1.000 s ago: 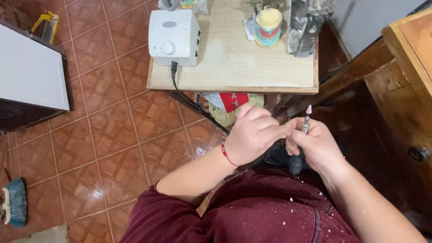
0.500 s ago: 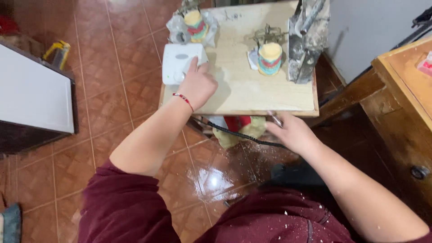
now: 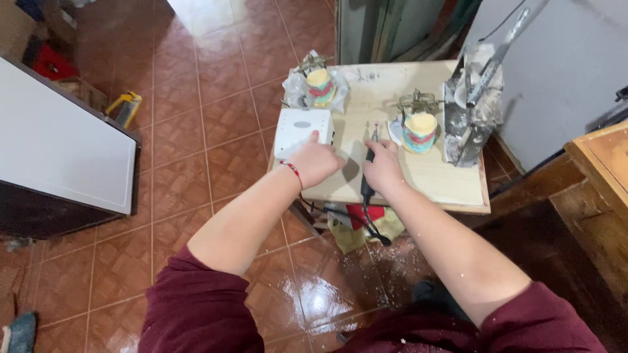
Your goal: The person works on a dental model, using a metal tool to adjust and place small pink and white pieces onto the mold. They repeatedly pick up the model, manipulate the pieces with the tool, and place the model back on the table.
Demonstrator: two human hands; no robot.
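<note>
Reddish-brown floor tiles (image 3: 196, 131) fill most of my view, glossy near the bottom and speckled with white dust. At the far centre stands a small wooden table (image 3: 451, 186) with a pale top. My left hand (image 3: 317, 160) rests on the near left part of the table, fingers loosely curled and not closed around anything, the index fingertip touching the near edge of a white box-shaped unit (image 3: 302, 131) that sits on the table's left side. A red bracelet (image 3: 292, 170) circles that wrist. My right hand (image 3: 384, 168) lies just right of the left hand, closed around a slim black rotary tool (image 3: 370, 163); the tool's thin tip points to the far side, and a black cord (image 3: 373, 222) hangs from its near end over the table edge. Just right of the right hand stands a yellow dental cast with coloured bands (image 3: 419, 131), mounted in a metal frame. A second similar cast (image 3: 318, 85) stands at the far left corner, beyond the white unit. At the table's right edge is a grey plaster-crusted block (image 3: 468, 124). A white panel (image 3: 59, 150) occupies the left of the scene.
</note>
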